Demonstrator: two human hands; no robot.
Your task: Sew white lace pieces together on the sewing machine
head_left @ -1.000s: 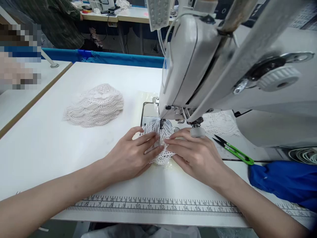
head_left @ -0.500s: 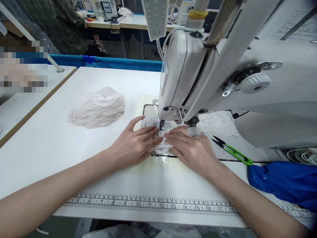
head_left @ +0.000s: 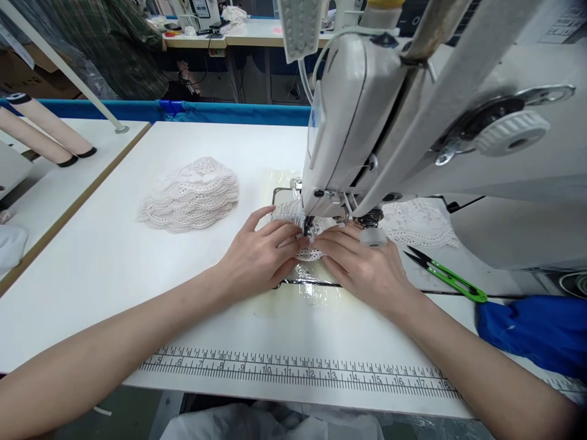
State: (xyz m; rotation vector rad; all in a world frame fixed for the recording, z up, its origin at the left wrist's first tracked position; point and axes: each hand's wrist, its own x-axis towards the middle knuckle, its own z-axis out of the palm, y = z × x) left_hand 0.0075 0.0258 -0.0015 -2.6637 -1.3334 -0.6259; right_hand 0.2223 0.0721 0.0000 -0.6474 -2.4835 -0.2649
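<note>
A white lace piece (head_left: pixel 310 254) lies under the presser foot (head_left: pixel 307 227) of a white sewing machine (head_left: pixel 342 116), its scalloped edge towards me. My left hand (head_left: pixel 259 252) presses the lace from the left, fingertips close beside the foot. From the right, my right hand (head_left: pixel 364 260) holds the same piece, fingers together and slightly bent. Both hands cover much of the lace, and part of it is hidden behind the machine head. A pile of lace pieces (head_left: pixel 192 198) rests on the table to the left.
More lace (head_left: pixel 419 225) lies right of the needle area. Green thread snips (head_left: pixel 454 282) and a blue cloth (head_left: pixel 534 336) lie at the right. A printed ruler (head_left: pixel 298 373) runs along the front edge. Another person's plaid sleeve (head_left: pixel 128 36) shows at the back left.
The lace has moved away from me under the foot, so less of it shows on the near side. Both hands have moved along with it. The camera view has shifted slightly.
</note>
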